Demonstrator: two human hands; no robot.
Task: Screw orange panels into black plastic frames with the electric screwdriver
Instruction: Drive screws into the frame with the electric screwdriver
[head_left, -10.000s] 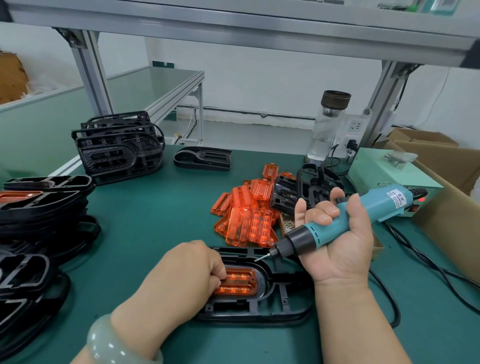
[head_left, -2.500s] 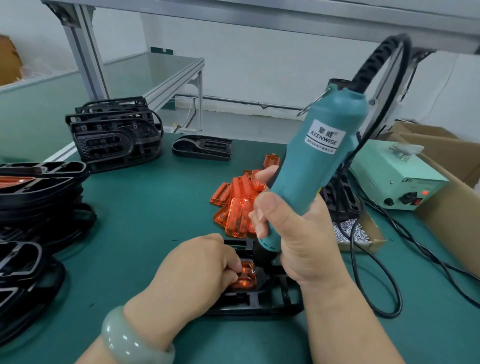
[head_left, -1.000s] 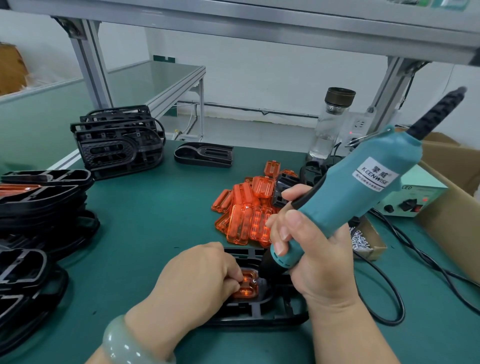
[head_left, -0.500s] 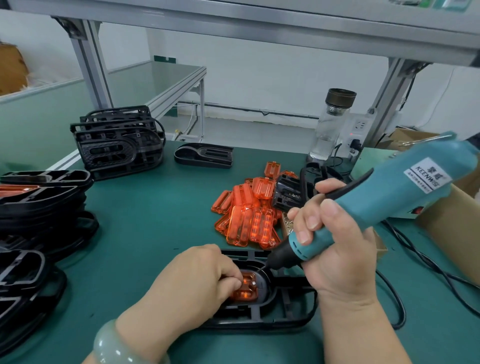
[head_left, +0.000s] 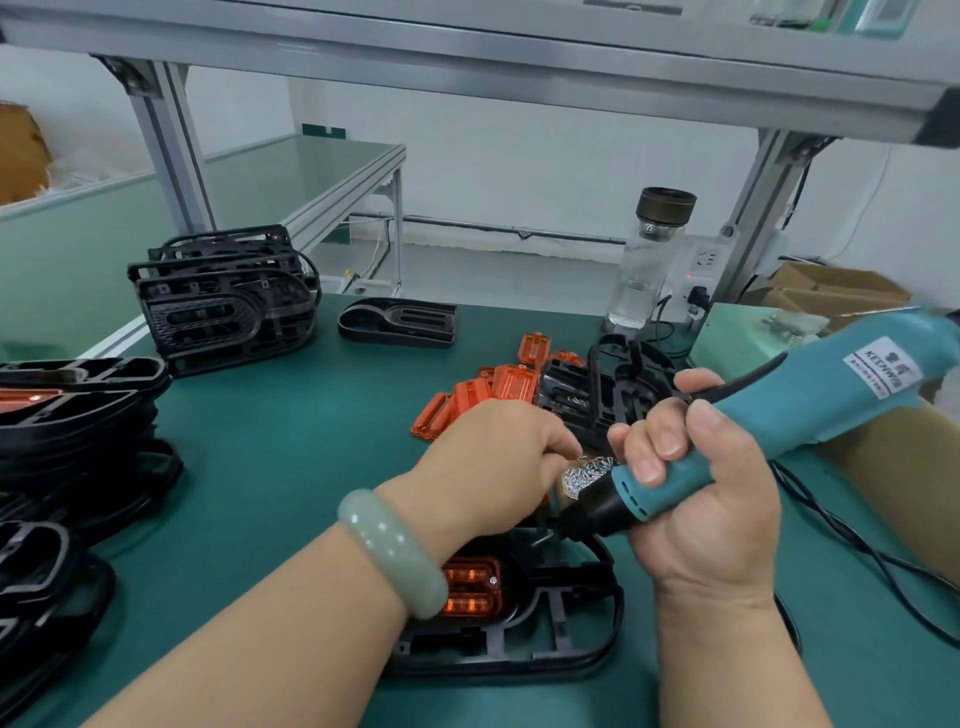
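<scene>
A black plastic frame lies flat on the green mat in front of me, with an orange panel seated in its left part. My left hand reaches over the frame with curled fingers at a small pile of silver screws; its fingertips are hidden, so I cannot tell if it holds one. My right hand grips the teal electric screwdriver, tilted low, with its black tip just above the frame's far edge.
Loose orange panels lie behind my left hand, beside more black frames. Frame stacks stand at the left edge and back left; one frame lies alone. A bottle, green power box and cables sit right.
My left hand has let go of the orange panel and moved up and right to the screws. The screwdriver has lifted off the panel and tilted lower to the right.
</scene>
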